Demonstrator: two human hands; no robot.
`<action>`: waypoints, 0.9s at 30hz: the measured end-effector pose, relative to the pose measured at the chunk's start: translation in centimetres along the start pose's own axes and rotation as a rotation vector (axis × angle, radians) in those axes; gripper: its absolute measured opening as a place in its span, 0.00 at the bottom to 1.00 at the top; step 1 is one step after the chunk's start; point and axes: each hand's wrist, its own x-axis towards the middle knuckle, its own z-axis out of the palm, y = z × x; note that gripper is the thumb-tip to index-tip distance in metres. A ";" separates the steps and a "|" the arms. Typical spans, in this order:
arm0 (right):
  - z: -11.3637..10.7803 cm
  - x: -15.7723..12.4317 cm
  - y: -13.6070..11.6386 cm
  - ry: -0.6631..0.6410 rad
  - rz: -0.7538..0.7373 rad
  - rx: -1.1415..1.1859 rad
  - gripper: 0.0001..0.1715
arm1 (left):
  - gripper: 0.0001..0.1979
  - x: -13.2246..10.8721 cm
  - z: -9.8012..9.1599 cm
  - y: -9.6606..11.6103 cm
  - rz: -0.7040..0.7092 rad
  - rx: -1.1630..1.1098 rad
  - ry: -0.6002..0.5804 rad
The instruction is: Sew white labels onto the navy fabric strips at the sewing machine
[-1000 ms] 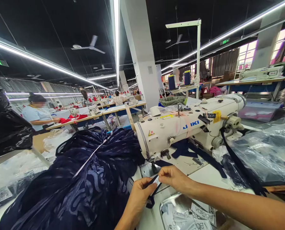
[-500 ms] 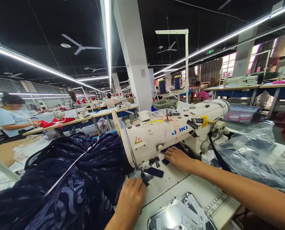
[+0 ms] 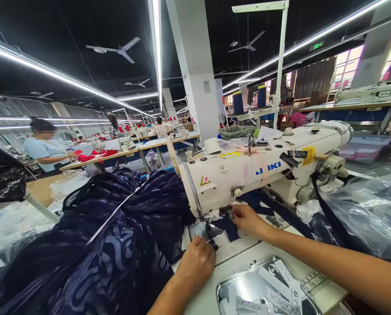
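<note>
My left hand [image 3: 198,261] rests at the front of the sewing machine's needle plate [image 3: 200,231], its fingers curled down; the fingertips are hidden, with a bit of dark cloth showing beside them. The white sewing machine [image 3: 228,175] stands right in front of me. My right hand [image 3: 249,222] is closed in a pinch on a small navy fabric piece [image 3: 230,231], just right of the needle area and below the thread tension spring [image 3: 227,211]. A big heap of navy patterned sheer fabric [image 3: 116,249] lies left of the machine, crossed by a white cord [image 3: 116,212].
A metal tray [image 3: 226,286] holding printed labels sits at the front edge. Clear plastic bags [image 3: 369,210] lie at right. Navy thread cones [image 3: 237,103] stand behind the machine. A co-worker [image 3: 46,146] is at a table with red cloth, far left.
My right hand has come left and nearer the needle, bringing the navy piece along. My left hand stays by the needle plate. The camera view has turned left and tipped down slightly.
</note>
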 end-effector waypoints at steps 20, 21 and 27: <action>-0.2 -2.8 -2.2 -0.118 -0.989 -0.555 0.12 | 0.12 -0.3 0.2 0.9 -0.148 -0.010 0.012; 0.1 -2.8 -2.4 -0.110 -0.951 -0.551 0.12 | 0.12 -0.3 0.2 0.9 -0.149 -0.011 0.018; 2.3 -2.3 -3.7 -0.097 -0.414 -0.273 0.08 | 0.14 -0.8 -0.3 0.8 -0.176 -0.035 0.063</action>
